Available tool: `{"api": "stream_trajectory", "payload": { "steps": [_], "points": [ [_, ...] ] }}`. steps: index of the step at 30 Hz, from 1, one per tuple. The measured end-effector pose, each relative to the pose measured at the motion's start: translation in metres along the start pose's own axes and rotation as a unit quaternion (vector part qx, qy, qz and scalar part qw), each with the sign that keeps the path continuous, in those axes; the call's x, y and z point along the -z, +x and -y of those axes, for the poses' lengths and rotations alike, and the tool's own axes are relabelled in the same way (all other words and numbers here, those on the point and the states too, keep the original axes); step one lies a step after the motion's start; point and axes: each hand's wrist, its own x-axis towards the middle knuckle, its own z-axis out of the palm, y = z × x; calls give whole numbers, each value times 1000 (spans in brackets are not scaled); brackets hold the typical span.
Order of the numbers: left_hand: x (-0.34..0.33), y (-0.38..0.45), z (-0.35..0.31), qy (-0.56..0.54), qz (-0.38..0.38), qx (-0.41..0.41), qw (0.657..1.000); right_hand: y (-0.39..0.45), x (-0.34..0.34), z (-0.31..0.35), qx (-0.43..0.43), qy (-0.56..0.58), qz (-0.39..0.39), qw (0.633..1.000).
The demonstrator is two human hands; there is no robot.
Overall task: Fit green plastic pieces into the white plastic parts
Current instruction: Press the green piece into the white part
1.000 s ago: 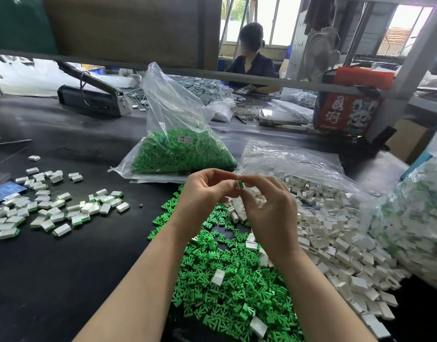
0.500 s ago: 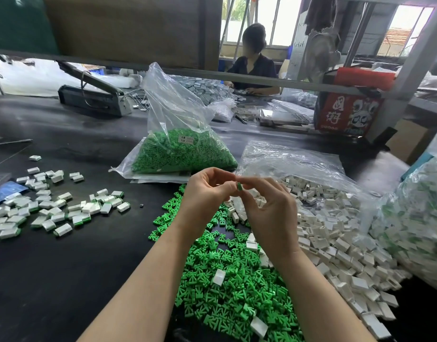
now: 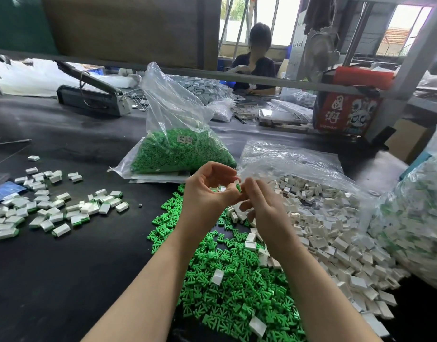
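Observation:
Above the table's middle, my left hand (image 3: 207, 193) pinches a small white part (image 3: 236, 181) between thumb and fingertip. A green piece (image 3: 238, 187) sticks out of its lower end, and the fingertips of my right hand (image 3: 264, 208) pinch it there. The two hands meet at the part. Under my wrists lies a loose pile of green pieces (image 3: 227, 272). A heap of white parts (image 3: 323, 233) spreads to its right, out of an open clear bag.
Several white parts with green inserts (image 3: 54, 208) lie scattered at the left on the black table (image 3: 76, 267). A bag of green pieces (image 3: 178, 149) stands behind my hands. Another full bag (image 3: 417, 218) sits at the right edge. A person sits across the table.
My hands have stayed together over the pile. The part has turned a little between the fingertips, so its white end and the green piece show more.

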Motion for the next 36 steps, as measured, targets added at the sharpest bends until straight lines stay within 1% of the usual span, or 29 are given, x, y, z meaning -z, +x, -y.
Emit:
{"api": "stream_trajectory", "payload": {
  "steps": [2, 4, 6, 12, 17, 22, 27, 36],
  "points": [
    [-2, -1, 0, 18, 14, 1, 1000, 0, -1, -3, -10, 6, 40, 999],
    [-3, -3, 0, 13, 26, 8, 1000, -1, -3, -4, 0, 20, 69, 997],
    [-5, -6, 0, -17, 36, 20, 999, -1, -4, -4, 23, 31, 87, 995],
    [-13, -9, -2, -122, 35, 49, 991, -2, -3, -3, 58, 68, 103, 991],
    [-18, -10, -1, -128, 16, 67, 989, -2, -5, -4, 79, -5, 44, 996],
    [-21, -10, -4, -152, 14, 90, 984, -1, -5, -10, 93, -42, 3, 995],
    [-20, -9, 0, -159, 14, 97, 982, -4, -6, -11, 86, 6, -7, 996],
    [-20, -10, -1, -176, 29, 91, 980, -3, -9, -12, 72, 14, -21, 997]
  ]
}}
